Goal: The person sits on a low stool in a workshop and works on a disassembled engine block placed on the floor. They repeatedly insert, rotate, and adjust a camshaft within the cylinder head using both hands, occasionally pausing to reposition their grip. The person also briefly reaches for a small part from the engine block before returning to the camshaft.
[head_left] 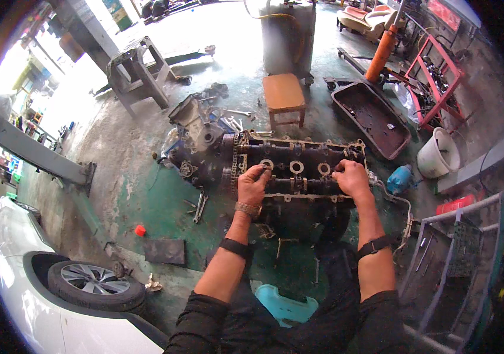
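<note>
An engine (281,152) with its top uncovered stands in front of me, its dark camshafts and several pale round plug-hole rims showing. A timing chain (235,162) runs along its left end. My left hand (253,184) is closed in a pinch at the left rim, the fingertips over the engine's near side. At the right end, beside the rightmost rim (323,169), my right hand (352,179) is also pinched close to the engine top. Whatever lies between the fingers of either hand is too small or hidden to make out.
Removed engine covers (196,127) and wrenches (200,206) lie to the left. Beyond the engine are an orange-topped stool (284,94) and a dark drip tray (346,94). A white bucket (438,154) and metal rack (458,259) stand right; a white car (22,259) is at lower left.
</note>
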Demonstrator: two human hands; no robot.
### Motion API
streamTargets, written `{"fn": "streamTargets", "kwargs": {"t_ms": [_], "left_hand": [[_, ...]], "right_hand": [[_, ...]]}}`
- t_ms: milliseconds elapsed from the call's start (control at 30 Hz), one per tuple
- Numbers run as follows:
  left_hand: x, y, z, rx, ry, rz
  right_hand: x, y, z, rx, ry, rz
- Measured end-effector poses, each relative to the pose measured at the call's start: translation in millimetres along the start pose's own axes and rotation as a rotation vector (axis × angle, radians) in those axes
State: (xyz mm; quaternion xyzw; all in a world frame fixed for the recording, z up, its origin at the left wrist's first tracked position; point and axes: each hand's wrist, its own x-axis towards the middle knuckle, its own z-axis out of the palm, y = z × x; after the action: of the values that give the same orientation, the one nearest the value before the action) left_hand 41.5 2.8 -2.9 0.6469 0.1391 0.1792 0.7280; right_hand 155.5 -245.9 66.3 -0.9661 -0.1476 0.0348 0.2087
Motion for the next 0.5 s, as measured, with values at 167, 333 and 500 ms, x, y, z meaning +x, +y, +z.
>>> {"fn": "streamTargets", "kwargs": {"t_ms": [167, 333, 500], "left_hand": [[1.7, -4.1, 0.1, 0.016, -0.024, 0.026], [3.2, -10.4, -0.1, 0.130, 0.024, 0.121], [4.8, -16.2, 1.8, 0.051, 0.062, 0.109]], "right_hand": [[-0.1, 3.0, 6.2, -0.007, 0.024, -0.006], [-0.9, -3.0, 6.0, -0.077, -0.120, -0.015], [-1.4, -12.3, 15.9, -0.155, -0.098, 0.058]]}}
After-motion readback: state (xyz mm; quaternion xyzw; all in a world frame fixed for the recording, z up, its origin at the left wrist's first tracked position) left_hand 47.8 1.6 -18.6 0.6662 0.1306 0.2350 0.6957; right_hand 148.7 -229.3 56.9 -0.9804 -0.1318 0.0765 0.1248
